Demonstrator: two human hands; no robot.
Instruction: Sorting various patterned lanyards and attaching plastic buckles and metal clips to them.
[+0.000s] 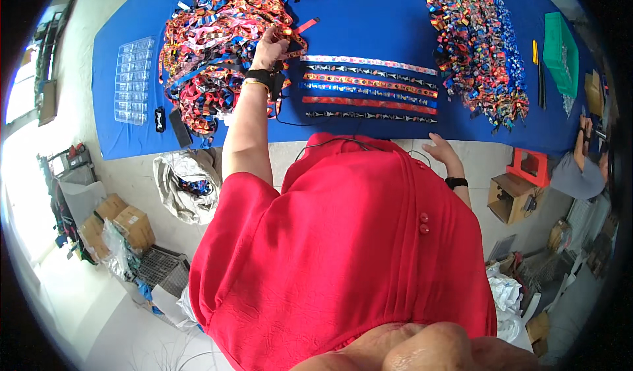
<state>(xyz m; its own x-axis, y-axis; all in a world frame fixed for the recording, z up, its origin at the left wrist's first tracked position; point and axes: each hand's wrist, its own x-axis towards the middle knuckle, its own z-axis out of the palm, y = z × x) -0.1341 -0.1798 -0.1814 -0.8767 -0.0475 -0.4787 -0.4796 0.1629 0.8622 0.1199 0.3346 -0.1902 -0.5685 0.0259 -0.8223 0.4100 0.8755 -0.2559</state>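
My left hand [269,49] reaches into a big tangled pile of printed ribbon straps [217,28] on the far left of the table. Its fingers are bent closed on a strap at the pile's right edge; a red strap end sticks out beside them. Several printed straps [369,83] lie straight in parallel rows in front of me, among them white, black, orange, blue and red ones. My right hand [442,152] hangs just off the table's near edge, below the right ends of the rows. Its fingers are apart and hold nothing.
A blue cloth [369,15] covers the table. Bundled straps [478,54] heap up at the right, near a green bin [560,54]. On the left lie a clear plastic compartment tray [134,81] and a dark flat object [179,128]. Another person [579,173] is at the far right.
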